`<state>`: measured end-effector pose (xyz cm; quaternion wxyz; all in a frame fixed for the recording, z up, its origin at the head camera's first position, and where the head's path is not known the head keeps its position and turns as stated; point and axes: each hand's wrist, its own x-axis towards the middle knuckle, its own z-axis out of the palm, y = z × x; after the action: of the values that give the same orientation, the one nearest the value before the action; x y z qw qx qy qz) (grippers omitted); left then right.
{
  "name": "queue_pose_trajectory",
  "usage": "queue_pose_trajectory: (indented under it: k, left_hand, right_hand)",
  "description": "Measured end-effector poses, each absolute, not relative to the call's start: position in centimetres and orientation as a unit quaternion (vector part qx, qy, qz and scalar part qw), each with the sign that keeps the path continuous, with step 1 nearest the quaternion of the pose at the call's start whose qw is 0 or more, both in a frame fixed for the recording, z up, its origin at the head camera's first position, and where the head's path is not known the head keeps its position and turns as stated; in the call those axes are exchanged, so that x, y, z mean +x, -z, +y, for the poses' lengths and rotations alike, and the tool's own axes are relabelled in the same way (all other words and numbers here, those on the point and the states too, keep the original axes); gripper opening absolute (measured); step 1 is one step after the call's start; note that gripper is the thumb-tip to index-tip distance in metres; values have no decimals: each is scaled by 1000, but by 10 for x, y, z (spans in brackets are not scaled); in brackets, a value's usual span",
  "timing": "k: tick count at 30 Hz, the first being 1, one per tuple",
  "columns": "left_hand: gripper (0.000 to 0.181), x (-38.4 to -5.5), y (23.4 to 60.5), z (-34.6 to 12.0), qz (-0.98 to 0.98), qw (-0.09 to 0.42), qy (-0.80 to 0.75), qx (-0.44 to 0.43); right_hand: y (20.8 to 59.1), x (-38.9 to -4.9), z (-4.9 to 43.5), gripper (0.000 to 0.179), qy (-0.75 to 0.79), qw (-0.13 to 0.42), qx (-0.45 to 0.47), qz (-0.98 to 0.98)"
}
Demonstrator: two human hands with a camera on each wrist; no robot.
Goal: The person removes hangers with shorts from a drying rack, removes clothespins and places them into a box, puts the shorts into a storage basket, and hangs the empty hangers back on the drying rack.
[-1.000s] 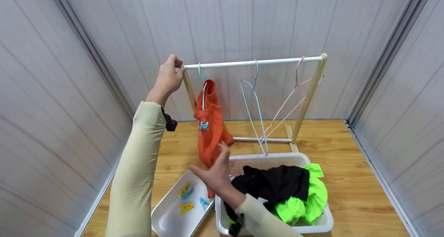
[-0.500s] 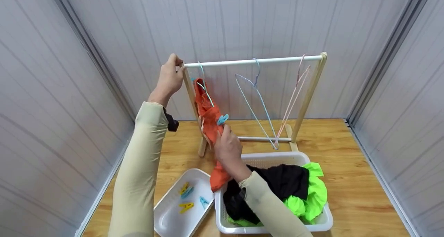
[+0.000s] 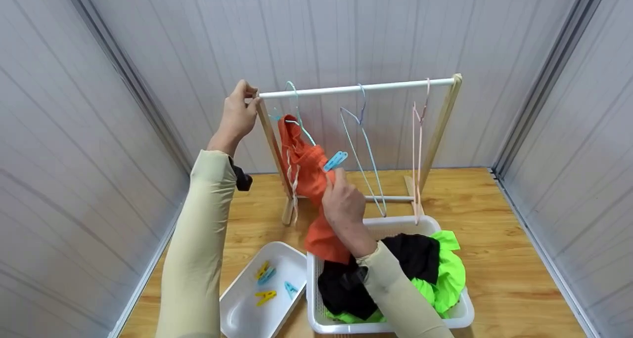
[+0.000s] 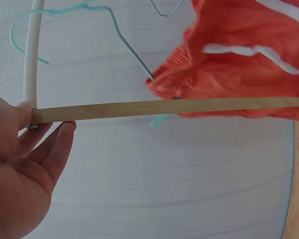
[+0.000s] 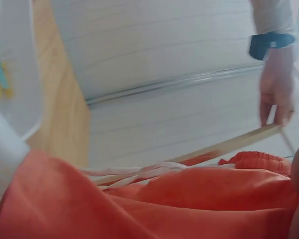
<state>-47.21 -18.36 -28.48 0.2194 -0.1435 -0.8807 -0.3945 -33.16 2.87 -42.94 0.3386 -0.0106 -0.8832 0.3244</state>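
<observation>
At the upper left corner of the drying rack [image 3: 326,91], my left hand [image 3: 240,113] grips the joint of white bar and wooden post; the left wrist view shows its thumb and fingers around that post [image 4: 139,108]. Orange drawstring shorts [image 3: 302,172] hang from a teal hanger [image 3: 298,108], their white cord dangling. My right hand [image 3: 343,204] holds the shorts' near side, just below a blue clothespin [image 3: 336,160] clipped to the waistband. Orange cloth [image 5: 189,209] fills the lower right wrist view. Part of the right hand is hidden there.
A white basket [image 3: 390,327] with black and neon green clothes stands in front of the rack. Left of it, a white tray [image 3: 242,318] holds several yellow and blue clothespins. A bluish hanger [image 3: 370,145] and a pink hanger [image 3: 419,155] hang bare from the bar.
My right hand has reached the shorts, taken hold of them, and pulled them right and toward me. The shorts and hanger have turned. My left hand stays at the rack's corner.
</observation>
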Motion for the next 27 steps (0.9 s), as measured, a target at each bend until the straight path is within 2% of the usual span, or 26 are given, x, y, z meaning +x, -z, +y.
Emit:
queue_pose_trajectory:
  k: [11,18,22,25,27]
  left_hand:
    - [19,-476,283,-184,-884,208,393,-144]
    - [30,-468,274,-191,-902,180,368,-133]
    - [37,-451,275,-199,-904,218,338,-142]
    - [34,-431,279,-204,-892,250,344,-157]
    - [31,-416,283,-206,-883,247,361,-171]
  right_hand:
    - [386,-292,73,18,-360,328,15,-873]
    - [362,-267,114,15,-391,329,63,-857]
    - [355,-250,137,10,-413,308,74,-854]
    - [351,-238,156,10,-424,292,76,-854]
    - [347,-232,169,10,-430,294,85,-849]
